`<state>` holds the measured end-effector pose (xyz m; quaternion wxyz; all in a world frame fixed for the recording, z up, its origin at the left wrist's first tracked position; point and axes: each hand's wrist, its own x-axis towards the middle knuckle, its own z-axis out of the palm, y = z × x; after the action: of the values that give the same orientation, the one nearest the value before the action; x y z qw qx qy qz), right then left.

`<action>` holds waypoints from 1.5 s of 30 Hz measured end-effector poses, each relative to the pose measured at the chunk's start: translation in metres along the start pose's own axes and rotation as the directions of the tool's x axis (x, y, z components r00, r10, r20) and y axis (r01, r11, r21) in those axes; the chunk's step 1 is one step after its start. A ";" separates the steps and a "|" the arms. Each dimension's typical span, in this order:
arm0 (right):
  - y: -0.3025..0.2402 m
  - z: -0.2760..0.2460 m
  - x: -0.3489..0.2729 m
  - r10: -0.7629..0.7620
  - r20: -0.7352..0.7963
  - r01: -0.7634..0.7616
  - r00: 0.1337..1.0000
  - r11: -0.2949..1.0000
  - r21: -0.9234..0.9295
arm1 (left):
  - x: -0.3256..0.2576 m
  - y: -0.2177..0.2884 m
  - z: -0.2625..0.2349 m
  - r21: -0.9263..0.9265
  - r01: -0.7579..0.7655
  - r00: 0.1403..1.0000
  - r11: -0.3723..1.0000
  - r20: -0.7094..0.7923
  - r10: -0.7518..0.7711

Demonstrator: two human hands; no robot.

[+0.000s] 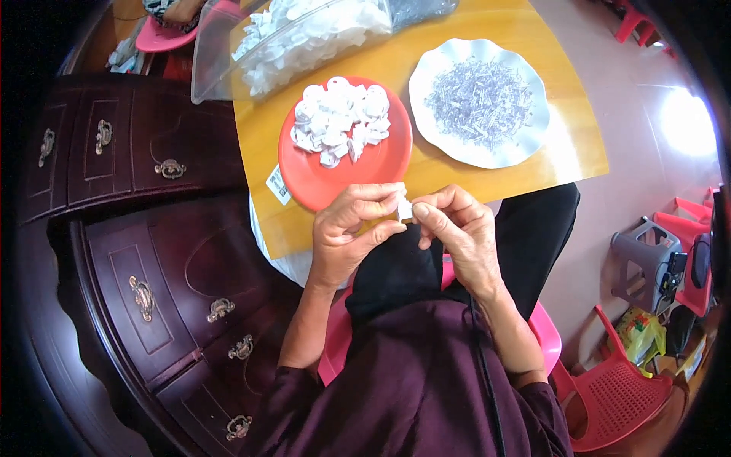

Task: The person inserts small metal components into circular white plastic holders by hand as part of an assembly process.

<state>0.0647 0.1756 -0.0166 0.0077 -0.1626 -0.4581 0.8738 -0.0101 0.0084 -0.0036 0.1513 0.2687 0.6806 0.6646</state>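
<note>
Showed as a small white piece (405,209), held up.
Sat near the middle of the frame, slightly right, partly hidden.

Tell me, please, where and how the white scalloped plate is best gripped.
I'd probably grip the scalloped plate by its bare rim, from the right: it lies flat, small grey pieces fill its middle, and the red plate sits to its left.

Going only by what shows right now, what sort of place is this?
Probably a room in a home: a dark wooden cabinet with ornate drawer handles stands left of a yellow-brown table, and a pink plastic chair is at lower right.
</note>
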 end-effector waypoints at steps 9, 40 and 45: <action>-0.006 -0.004 0.014 -0.059 -0.047 0.065 0.997 0.988 0.140 | 0.063 0.020 -0.009 0.250 -0.119 0.980 0.961 0.184 0.074; 0.003 -0.034 0.013 -0.025 -0.085 0.026 0.996 1.000 0.005 | 0.151 -0.031 0.052 0.617 -0.260 0.966 0.743 0.171 0.196; 0.004 -0.034 0.013 -0.023 -0.078 0.024 0.997 1.000 0.009 | 0.154 -0.028 0.053 0.578 -0.207 0.978 0.790 0.130 0.161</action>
<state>0.0626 0.2026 -0.0418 0.0365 -0.1911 -0.4549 0.8690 -0.1092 0.1401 -0.0118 0.0203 0.3915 0.8173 0.4223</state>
